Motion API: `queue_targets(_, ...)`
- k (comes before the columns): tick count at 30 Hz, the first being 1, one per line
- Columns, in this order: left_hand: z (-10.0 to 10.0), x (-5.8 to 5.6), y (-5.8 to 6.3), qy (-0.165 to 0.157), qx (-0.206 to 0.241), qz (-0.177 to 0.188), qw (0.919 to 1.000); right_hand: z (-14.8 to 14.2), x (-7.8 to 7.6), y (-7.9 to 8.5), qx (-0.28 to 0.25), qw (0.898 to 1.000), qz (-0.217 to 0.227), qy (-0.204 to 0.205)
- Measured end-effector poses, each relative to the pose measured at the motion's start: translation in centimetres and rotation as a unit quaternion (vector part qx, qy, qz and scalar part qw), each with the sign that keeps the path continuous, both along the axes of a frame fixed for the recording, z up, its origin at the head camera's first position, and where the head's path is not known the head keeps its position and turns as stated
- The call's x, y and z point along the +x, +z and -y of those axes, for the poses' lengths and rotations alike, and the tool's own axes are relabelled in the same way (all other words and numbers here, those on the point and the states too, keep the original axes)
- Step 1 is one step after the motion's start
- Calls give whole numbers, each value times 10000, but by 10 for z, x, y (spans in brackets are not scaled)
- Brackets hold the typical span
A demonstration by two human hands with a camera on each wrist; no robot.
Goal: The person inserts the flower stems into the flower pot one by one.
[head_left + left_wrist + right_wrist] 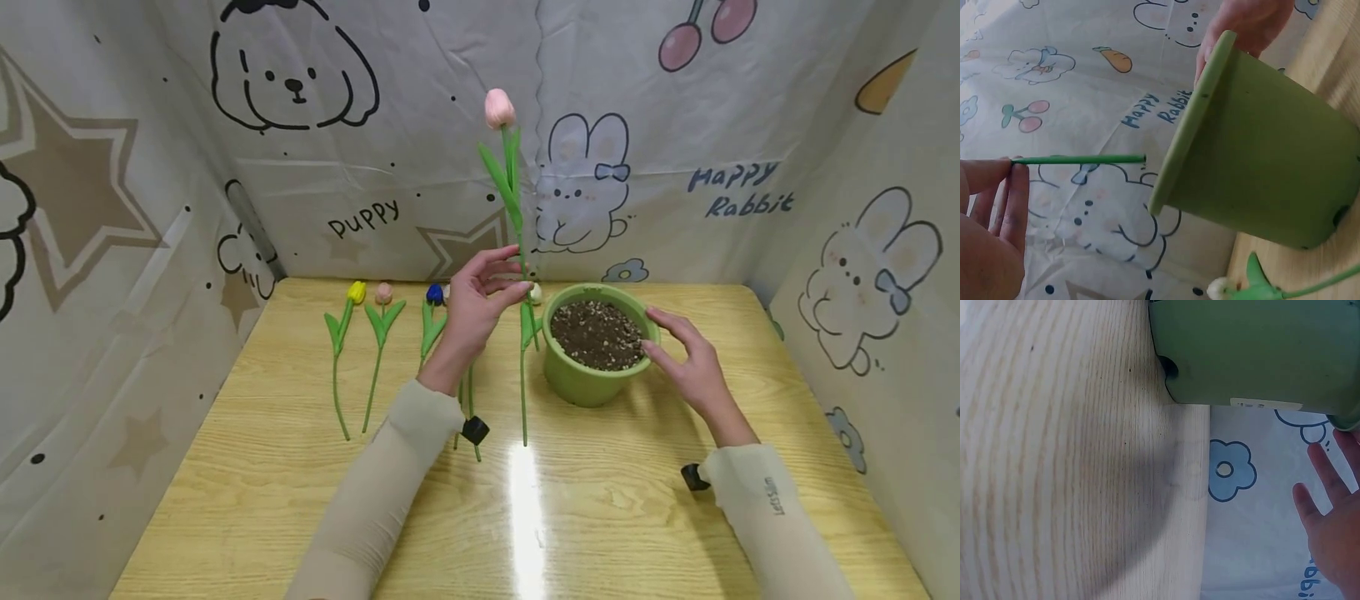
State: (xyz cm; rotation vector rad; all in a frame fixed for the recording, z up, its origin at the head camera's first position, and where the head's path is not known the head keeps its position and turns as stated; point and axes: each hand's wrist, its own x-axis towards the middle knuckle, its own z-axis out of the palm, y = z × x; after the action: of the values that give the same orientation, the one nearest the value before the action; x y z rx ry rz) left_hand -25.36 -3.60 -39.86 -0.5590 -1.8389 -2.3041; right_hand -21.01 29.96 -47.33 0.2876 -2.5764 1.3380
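My left hand pinches the thin green stem of an artificial pink tulip between thumb and fingers. The tulip stands nearly upright with its bloom high. In the left wrist view the lower end of its stem points toward the rim of the green flowerpot, a short way off. Dark soil with pale grains fills the pot. Over on the pot's right side, my right hand rests its fingertips at the rim, fingers fairly straight and spread, as the right wrist view also shows.
On the wooden table lie more artificial tulips: a yellow one, a pink one, a blue one and a white one left of the pot. Printed cloth walls the back and sides.
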Motion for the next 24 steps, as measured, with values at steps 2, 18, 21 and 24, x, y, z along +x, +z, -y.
queue_targets(2, -4, -1, 3, -34, 28, -22, 10000, 1, 0, 0, -20, 10000, -36, 41)
queue_targets(18, -39, -19, -2, 37, -16, -449, 9990, 2, 0, -5, -27, 9998, -179, -34)
queue_targets(21, -46, -22, -3, 107, 5, -513, 9986, 7, 5, 2, 5, 9997, -228, -50)
queue_targets(24, -52, -26, -3, 183, 38, -542, 9984, 7, 4, 0, -20, 9997, -258, -54)
